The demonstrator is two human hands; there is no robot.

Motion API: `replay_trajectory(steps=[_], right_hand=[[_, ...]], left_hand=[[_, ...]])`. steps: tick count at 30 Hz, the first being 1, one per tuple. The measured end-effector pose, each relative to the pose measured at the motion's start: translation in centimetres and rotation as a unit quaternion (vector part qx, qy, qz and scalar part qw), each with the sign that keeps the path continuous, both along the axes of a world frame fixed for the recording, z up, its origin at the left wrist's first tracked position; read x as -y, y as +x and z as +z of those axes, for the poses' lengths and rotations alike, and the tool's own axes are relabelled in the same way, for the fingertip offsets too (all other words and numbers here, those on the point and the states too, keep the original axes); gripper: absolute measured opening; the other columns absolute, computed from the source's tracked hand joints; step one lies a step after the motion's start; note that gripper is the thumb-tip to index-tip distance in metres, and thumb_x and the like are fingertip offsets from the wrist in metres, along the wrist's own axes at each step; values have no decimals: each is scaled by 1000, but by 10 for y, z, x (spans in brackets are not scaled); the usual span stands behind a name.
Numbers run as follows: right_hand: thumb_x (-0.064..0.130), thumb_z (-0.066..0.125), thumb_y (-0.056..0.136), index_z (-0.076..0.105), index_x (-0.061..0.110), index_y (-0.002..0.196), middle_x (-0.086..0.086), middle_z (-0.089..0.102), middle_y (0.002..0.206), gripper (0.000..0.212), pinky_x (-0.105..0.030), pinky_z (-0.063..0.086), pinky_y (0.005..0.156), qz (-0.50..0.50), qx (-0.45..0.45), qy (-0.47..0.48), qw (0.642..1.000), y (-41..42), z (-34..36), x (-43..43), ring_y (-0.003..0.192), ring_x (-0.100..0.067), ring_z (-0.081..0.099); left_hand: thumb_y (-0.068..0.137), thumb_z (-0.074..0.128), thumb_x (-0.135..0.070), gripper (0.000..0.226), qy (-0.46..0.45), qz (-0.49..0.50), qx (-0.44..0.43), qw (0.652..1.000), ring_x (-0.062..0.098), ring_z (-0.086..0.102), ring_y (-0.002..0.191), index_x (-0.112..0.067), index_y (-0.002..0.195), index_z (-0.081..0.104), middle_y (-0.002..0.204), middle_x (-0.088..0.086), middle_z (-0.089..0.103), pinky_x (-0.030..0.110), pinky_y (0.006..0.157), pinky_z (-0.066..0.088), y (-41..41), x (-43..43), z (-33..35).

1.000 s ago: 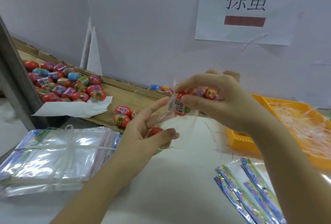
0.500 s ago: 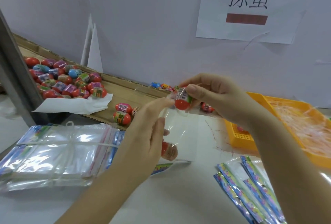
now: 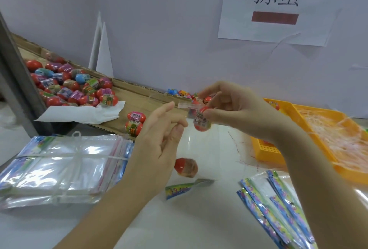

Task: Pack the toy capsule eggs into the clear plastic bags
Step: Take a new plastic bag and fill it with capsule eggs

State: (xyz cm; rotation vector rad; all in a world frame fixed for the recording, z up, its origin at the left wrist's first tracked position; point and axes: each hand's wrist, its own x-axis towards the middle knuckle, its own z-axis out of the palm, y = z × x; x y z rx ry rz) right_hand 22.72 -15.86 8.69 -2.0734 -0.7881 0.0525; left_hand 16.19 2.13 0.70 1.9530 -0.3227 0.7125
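Note:
My left hand (image 3: pixel 159 139) pinches the left edge of a clear plastic bag (image 3: pixel 211 153) and holds it hanging upright. One red capsule egg (image 3: pixel 186 167) lies at the bottom of that bag, blurred. My right hand (image 3: pixel 237 109) grips a red egg with a label (image 3: pixel 201 122) at the bag's mouth, partly inside it. Other eggs (image 3: pixel 203 99) show behind the right hand's fingers; whether it holds them I cannot tell. A heap of capsule eggs (image 3: pixel 73 87) lies on the cardboard tray (image 3: pixel 139 95) at the left, with two loose eggs (image 3: pixel 135 122) nearer me.
A tied bundle of clear bags (image 3: pixel 63 163) lies at the left front. Colourful printed strips (image 3: pixel 278 207) lie at the right front. An orange plastic basket (image 3: pixel 266 149) with pale shredded filler stands on the right. A white wall with a paper sign (image 3: pixel 276 5) closes the back.
The bag has stretched downward and the first egg has sunk to its bottom. My right hand has lowered its egg into the bag's mouth. My left hand's fingers have spread a little.

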Motion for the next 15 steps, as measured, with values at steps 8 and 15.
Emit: replay_trajectory(steps=[8, 15], right_hand=[[53, 59, 86, 71, 39, 92, 14, 49, 106, 20, -24, 40, 86, -18, 59, -103, 993, -1, -2, -9, 97, 5, 49], [57, 85, 54, 36, 37, 139, 11, 58, 121, 100, -30, 54, 84, 15, -144, -36, 989, 1, -19, -21, 102, -8, 64]], left_hand=[[93, 46, -31, 16, -138, -50, -5, 989, 2, 70, 90, -37, 87, 60, 128, -19, 55, 13, 73, 53, -2, 4, 9], [99, 49, -21, 16, -179, -22, 36, 983, 11, 73, 83, -32, 95, 60, 123, 2, 61, 24, 65, 59, -2, 0, 13]])
